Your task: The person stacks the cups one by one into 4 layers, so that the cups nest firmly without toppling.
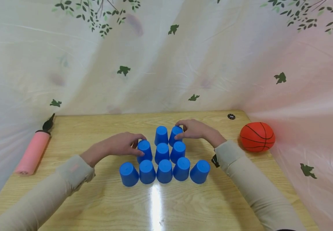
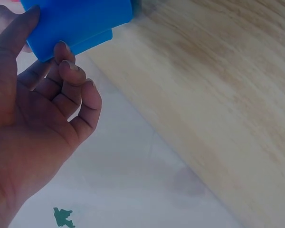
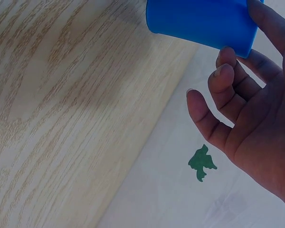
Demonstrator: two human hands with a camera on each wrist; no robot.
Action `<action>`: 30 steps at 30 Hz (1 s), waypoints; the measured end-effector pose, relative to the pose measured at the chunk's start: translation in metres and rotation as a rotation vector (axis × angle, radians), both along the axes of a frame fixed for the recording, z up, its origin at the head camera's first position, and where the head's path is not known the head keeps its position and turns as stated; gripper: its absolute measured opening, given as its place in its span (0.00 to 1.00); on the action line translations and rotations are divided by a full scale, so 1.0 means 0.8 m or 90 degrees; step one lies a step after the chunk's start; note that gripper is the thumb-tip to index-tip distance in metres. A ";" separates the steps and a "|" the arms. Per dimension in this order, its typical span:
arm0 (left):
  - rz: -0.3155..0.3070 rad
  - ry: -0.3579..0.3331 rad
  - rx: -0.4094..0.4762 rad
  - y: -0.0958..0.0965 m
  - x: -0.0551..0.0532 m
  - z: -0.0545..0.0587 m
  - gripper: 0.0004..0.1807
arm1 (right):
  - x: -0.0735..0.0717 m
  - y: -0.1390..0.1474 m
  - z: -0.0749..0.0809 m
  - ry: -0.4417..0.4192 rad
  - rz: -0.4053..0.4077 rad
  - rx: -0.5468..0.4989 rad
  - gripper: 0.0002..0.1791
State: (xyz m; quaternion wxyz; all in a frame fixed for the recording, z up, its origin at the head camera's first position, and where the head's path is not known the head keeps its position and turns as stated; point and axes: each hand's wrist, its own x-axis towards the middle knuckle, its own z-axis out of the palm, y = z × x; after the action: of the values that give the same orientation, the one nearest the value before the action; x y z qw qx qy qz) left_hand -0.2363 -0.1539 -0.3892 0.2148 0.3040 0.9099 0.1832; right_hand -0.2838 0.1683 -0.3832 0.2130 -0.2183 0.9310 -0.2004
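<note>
Blue cups stand upside down in three rows on the table. My left hand [image 1: 123, 144] pinches the left cup [image 1: 145, 150] of the middle row between thumb and fingers. In the left wrist view that hand [image 2: 42, 104] has its thumb on one side of the cup [image 2: 80, 23]. At the back row, my right hand [image 1: 196, 129] pinches the right cup [image 1: 174, 133] near its top. The right wrist view shows the thumb and forefinger of this hand [image 3: 256, 104] at the end of the cup [image 3: 202, 23], the other fingers loosely curled. A second back cup [image 1: 161, 134] stands just left.
Several cups form the front row, including one [image 1: 164, 171] in its middle. A pink pump [image 1: 34, 152] lies at the left. An orange basketball [image 1: 257, 137] and a black chip [image 1: 231, 116] are at the right. A patterned curtain [image 1: 155, 64] hangs behind the wooden table [image 1: 97, 199].
</note>
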 end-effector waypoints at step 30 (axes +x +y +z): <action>0.017 0.029 -0.010 -0.003 -0.023 0.016 0.32 | 0.000 0.002 -0.003 -0.013 -0.010 -0.009 0.36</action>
State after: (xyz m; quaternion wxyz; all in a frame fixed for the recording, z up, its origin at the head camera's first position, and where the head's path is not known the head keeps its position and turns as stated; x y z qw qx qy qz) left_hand -0.2551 -0.1560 -0.3762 0.1941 0.2941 0.9199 0.1722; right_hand -0.2841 0.1695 -0.3855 0.2193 -0.2102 0.9292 -0.2106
